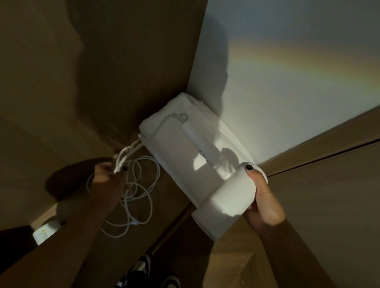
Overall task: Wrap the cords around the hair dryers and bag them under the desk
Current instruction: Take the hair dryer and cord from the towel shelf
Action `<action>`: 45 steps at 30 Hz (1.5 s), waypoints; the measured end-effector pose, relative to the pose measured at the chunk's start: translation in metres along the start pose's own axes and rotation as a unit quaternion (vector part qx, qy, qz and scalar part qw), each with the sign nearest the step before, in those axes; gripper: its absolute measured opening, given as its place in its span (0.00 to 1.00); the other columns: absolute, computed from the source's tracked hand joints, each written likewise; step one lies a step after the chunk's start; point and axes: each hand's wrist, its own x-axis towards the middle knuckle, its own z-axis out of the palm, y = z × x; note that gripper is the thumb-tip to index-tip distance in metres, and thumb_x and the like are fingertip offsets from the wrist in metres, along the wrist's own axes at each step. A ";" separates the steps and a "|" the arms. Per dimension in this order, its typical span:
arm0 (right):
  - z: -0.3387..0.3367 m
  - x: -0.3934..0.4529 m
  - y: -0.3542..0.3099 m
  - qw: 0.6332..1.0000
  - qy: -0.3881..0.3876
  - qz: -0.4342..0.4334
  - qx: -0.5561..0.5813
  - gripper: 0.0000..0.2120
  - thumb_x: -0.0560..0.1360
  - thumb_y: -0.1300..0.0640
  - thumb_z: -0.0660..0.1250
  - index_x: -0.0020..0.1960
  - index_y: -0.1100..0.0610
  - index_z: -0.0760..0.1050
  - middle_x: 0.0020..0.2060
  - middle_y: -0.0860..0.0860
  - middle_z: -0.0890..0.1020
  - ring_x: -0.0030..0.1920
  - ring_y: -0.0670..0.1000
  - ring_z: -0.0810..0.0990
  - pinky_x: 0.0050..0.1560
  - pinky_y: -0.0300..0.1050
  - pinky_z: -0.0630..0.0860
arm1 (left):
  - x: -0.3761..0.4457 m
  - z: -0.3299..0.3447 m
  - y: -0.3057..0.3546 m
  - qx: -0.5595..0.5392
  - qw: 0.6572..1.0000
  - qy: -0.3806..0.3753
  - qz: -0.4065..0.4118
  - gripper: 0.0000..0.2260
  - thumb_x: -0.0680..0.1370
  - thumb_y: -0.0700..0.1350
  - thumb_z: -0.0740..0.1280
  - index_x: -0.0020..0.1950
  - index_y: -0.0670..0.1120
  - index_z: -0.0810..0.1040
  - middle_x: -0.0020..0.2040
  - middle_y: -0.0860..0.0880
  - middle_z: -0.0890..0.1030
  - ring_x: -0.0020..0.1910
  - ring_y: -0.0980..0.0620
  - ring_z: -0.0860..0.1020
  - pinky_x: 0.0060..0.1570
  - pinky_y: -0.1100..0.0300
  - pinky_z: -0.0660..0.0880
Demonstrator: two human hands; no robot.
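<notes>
A white hair dryer (pixel 224 203) is held at the lower middle, with my right hand (pixel 264 201) gripping its round barrel and the thumb on top. Its handle (pixel 205 149) points away over a white folded bag or cloth (pixel 175 139) lying in the corner of a wooden surface. My left hand (pixel 106 175) pinches a bundle of the white cord (pixel 138 197) near where it leaves the white pile. The rest of the cord hangs below my left hand in several loose loops.
A brown wooden panel (pixel 88 47) fills the left, a white wall (pixel 302 62) the upper right, and a wooden door or cabinet front (pixel 348 175) the right. A small white object (pixel 45 230) sits at lower left. Shoes (pixel 155 280) show on the floor below.
</notes>
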 end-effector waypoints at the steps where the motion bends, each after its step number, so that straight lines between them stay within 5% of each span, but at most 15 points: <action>1: 0.001 -0.002 0.000 1.000 -0.008 -0.002 0.006 0.10 0.75 0.52 0.69 0.52 0.56 0.78 0.38 0.53 0.83 0.38 0.50 0.82 0.35 0.42 0.78 | 0.003 -0.002 -0.001 0.029 0.999 0.002 0.013 0.11 0.80 0.42 0.65 0.57 0.35 0.73 0.47 0.35 0.79 0.44 0.38 0.77 0.42 0.54 0.68; 5: 0.006 -0.010 0.002 0.999 -0.002 -0.001 0.041 0.08 0.76 0.54 0.68 0.50 0.58 0.76 0.30 0.50 0.80 0.28 0.46 0.79 0.22 0.36 0.71 | 0.010 -0.012 0.006 0.104 0.993 -0.037 0.039 0.19 0.81 0.53 0.60 0.52 0.37 0.78 0.48 0.35 0.79 0.50 0.34 0.77 0.49 0.50 0.71; 7: 0.008 -0.013 0.005 0.998 0.008 0.005 0.063 0.10 0.75 0.54 0.69 0.53 0.58 0.77 0.34 0.52 0.82 0.33 0.48 0.82 0.24 0.38 0.74 | 0.011 -0.013 0.009 0.109 0.991 -0.040 0.067 0.23 0.78 0.60 0.60 0.47 0.40 0.79 0.45 0.36 0.80 0.46 0.35 0.78 0.50 0.46 0.76; 9: 0.012 -0.015 0.008 0.997 0.024 0.015 0.077 0.14 0.73 0.53 0.71 0.56 0.58 0.77 0.40 0.54 0.83 0.40 0.52 0.83 0.29 0.41 0.78 | 0.002 -0.016 0.023 0.082 0.988 -0.060 0.116 0.19 0.80 0.56 0.62 0.36 0.44 0.75 0.34 0.40 0.78 0.37 0.38 0.78 0.41 0.49 0.75; 11: 0.016 -0.015 0.012 0.995 0.032 0.024 0.095 0.15 0.72 0.53 0.73 0.55 0.59 0.78 0.43 0.55 0.85 0.43 0.53 0.84 0.34 0.46 0.82 | -0.012 -0.019 0.042 0.057 0.982 -0.091 0.159 0.14 0.82 0.49 0.63 0.37 0.48 0.75 0.31 0.49 0.75 0.33 0.48 0.75 0.36 0.56 0.69; 15: 0.023 -0.016 0.021 0.993 0.058 0.035 0.102 0.17 0.69 0.56 0.75 0.55 0.60 0.78 0.47 0.55 0.85 0.48 0.54 0.84 0.54 0.54 0.80 | -0.030 -0.016 0.065 -0.148 0.966 -0.166 0.130 0.10 0.82 0.49 0.61 0.57 0.47 0.78 0.48 0.50 0.83 0.38 0.57 0.84 0.39 0.60 0.77; 17: 0.024 -0.015 0.029 0.992 0.055 0.053 0.104 0.22 0.68 0.57 0.77 0.59 0.61 0.77 0.52 0.57 0.84 0.53 0.56 0.83 0.52 0.54 0.81 | -0.035 -0.014 0.071 -0.200 0.955 -0.193 0.100 0.14 0.82 0.51 0.59 0.63 0.46 0.76 0.56 0.50 0.82 0.44 0.52 0.85 0.45 0.55 0.79; 21: 0.028 -0.017 0.044 0.996 0.024 0.061 0.062 0.37 0.58 0.53 0.80 0.65 0.59 0.74 0.57 0.58 0.82 0.56 0.59 0.82 0.53 0.57 0.80 | -0.039 -0.013 0.078 -0.176 0.940 -0.289 0.054 0.15 0.82 0.57 0.55 0.57 0.55 0.79 0.60 0.51 0.80 0.50 0.53 0.83 0.52 0.51 0.78; 23: 0.029 -0.019 0.047 0.997 0.007 0.058 0.049 0.26 0.62 0.56 0.78 0.60 0.58 0.78 0.55 0.58 0.83 0.54 0.59 0.83 0.56 0.59 0.78 | -0.042 -0.012 0.083 -0.138 0.939 -0.314 0.029 0.15 0.81 0.59 0.56 0.53 0.57 0.80 0.61 0.51 0.79 0.50 0.53 0.82 0.52 0.50 0.78; 25: 0.028 -0.021 0.049 0.997 -0.015 0.056 0.045 0.12 0.69 0.61 0.73 0.52 0.55 0.82 0.50 0.56 0.85 0.50 0.57 0.84 0.54 0.56 0.79 | -0.043 -0.010 0.088 -0.134 0.940 -0.314 0.004 0.15 0.81 0.59 0.55 0.52 0.56 0.80 0.60 0.49 0.79 0.51 0.51 0.81 0.52 0.50 0.77; 28: 0.032 -0.027 0.055 0.999 -0.018 0.034 -0.006 0.08 0.72 0.61 0.72 0.49 0.53 0.82 0.49 0.52 0.85 0.48 0.53 0.83 0.51 0.49 0.80 | -0.045 -0.005 0.094 -0.115 0.938 -0.324 -0.031 0.15 0.80 0.61 0.57 0.51 0.56 0.80 0.58 0.50 0.78 0.55 0.48 0.80 0.53 0.49 0.77; 30: 0.035 -0.032 0.062 0.998 -0.030 0.004 -0.058 0.13 0.68 0.55 0.76 0.52 0.53 0.80 0.53 0.53 0.82 0.48 0.51 0.81 0.48 0.43 0.80 | -0.047 0.002 0.095 -0.107 0.946 -0.302 -0.037 0.14 0.77 0.62 0.62 0.53 0.55 0.81 0.56 0.51 0.79 0.55 0.48 0.80 0.56 0.46 0.78; 33: 0.039 -0.041 0.067 0.984 -0.086 -0.022 -0.153 0.37 0.58 0.47 0.80 0.65 0.53 0.76 0.56 0.52 0.82 0.55 0.53 0.82 0.57 0.53 0.79 | -0.052 0.010 0.097 -0.196 0.945 -0.254 -0.066 0.26 0.73 0.58 0.70 0.68 0.49 0.74 0.60 0.46 0.79 0.52 0.47 0.81 0.45 0.51 0.81; 37: 0.044 -0.050 0.074 0.958 -0.079 -0.120 -0.246 0.25 0.67 0.57 0.77 0.62 0.51 0.75 0.53 0.44 0.81 0.53 0.42 0.81 0.53 0.41 0.80 | -0.053 0.013 0.096 -0.229 0.940 -0.233 -0.102 0.32 0.69 0.56 0.74 0.69 0.47 0.71 0.60 0.45 0.78 0.52 0.47 0.80 0.51 0.50 0.80; 45: 0.055 -0.066 0.082 0.949 -0.121 -0.178 -0.232 0.24 0.67 0.66 0.77 0.58 0.48 0.75 0.50 0.36 0.80 0.55 0.35 0.77 0.54 0.37 0.77 | -0.055 0.013 0.102 -0.261 0.937 -0.221 -0.076 0.14 0.72 0.47 0.74 0.54 0.53 0.75 0.52 0.47 0.81 0.48 0.48 0.80 0.45 0.49 0.79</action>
